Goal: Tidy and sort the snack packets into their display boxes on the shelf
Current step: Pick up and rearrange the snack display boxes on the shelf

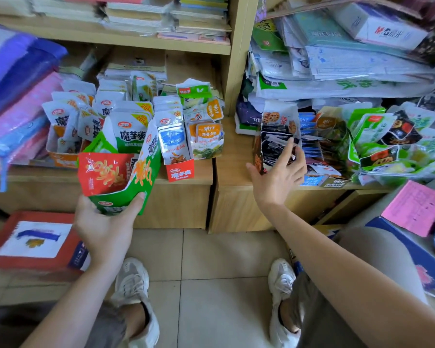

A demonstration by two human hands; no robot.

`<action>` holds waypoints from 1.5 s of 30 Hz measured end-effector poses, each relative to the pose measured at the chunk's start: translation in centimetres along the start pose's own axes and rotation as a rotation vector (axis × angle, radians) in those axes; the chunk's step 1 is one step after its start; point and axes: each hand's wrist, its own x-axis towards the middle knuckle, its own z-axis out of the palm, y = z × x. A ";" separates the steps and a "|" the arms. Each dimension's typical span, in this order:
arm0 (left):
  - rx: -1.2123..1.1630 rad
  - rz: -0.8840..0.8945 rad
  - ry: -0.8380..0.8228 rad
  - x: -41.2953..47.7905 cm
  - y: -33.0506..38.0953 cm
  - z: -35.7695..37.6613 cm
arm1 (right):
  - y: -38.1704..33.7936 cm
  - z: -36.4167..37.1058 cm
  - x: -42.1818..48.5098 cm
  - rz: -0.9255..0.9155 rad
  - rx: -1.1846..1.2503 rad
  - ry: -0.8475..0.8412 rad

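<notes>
Hands differ in state. Left hand (106,227) grips the green-and-red display box (118,177) from below, fingers curled round its base, just off the shelf (230,156) front edge. Right hand (276,172), fingers spread, touches black packets (274,144) standing in a torn box (278,114) at that front edge.

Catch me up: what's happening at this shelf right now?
A person faces a low wooden shelf. The left hand grips a green and red cardboard display box, held in front of the shelf edge. The right hand reaches to a torn white display box with lotus-root pictures on the right section, its straight fingers touching the black snack packets inside. Further right, green snack packets lie in a loose heap.
</notes>
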 end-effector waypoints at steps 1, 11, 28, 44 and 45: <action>0.010 -0.005 0.004 0.0 0.2 -0.1 | -0.7 0.0 -0.3 -0.118 0.023 0.027; 0.079 -0.042 0.036 0.4 0.4 0.5 | -7.4 6.6 -1.0 0.130 0.460 -0.542; 0.111 -0.038 0.032 1.4 0.5 0.0 | -7.2 8.5 0.6 0.187 0.425 -0.373; 0.039 -0.027 0.036 1.7 1.2 0.1 | -4.4 3.1 -2.6 -0.077 0.392 -0.066; 0.035 -0.029 0.040 1.8 1.1 0.0 | -4.9 2.9 -3.0 -0.188 0.397 -0.013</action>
